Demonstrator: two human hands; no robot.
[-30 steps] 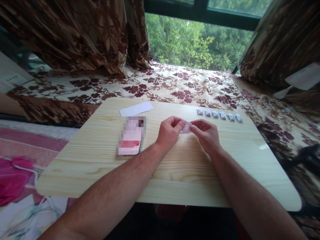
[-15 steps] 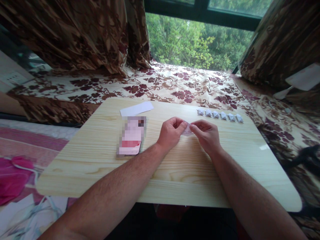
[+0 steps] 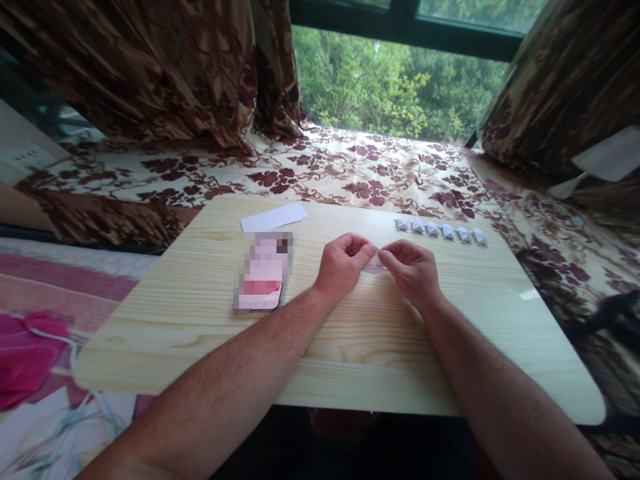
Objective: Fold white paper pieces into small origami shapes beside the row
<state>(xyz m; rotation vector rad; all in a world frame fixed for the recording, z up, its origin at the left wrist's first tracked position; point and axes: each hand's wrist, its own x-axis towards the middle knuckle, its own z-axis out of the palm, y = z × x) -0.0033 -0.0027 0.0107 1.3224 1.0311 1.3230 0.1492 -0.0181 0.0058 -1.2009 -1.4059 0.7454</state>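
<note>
Between my hands is a small piece of folded white paper [image 3: 374,262], partly covered by my fingers. My left hand [image 3: 345,263] pinches its left side between thumb and forefinger. On the other side, the thumb and fingers of my right hand [image 3: 411,267] are closed on the same paper. Both hands are just above or resting on the wooden table [image 3: 380,353]; I cannot tell which. Beyond my right hand stands a row of several small folded white paper pieces [image 3: 440,231] with raised points.
Left of my hands lies a phone [image 3: 264,273], its screen blurred out. Behind it are white paper strips [image 3: 274,217]. A floral-covered ledge [image 3: 350,167] runs along the table's far edge, below a window. Pink cloth [image 3: 35,357] and papers lie at the lower left.
The fingertips shift very slightly on the paper, and its visible lower edge looks a little different. Both hands stay in the same place; the other things have not moved.
</note>
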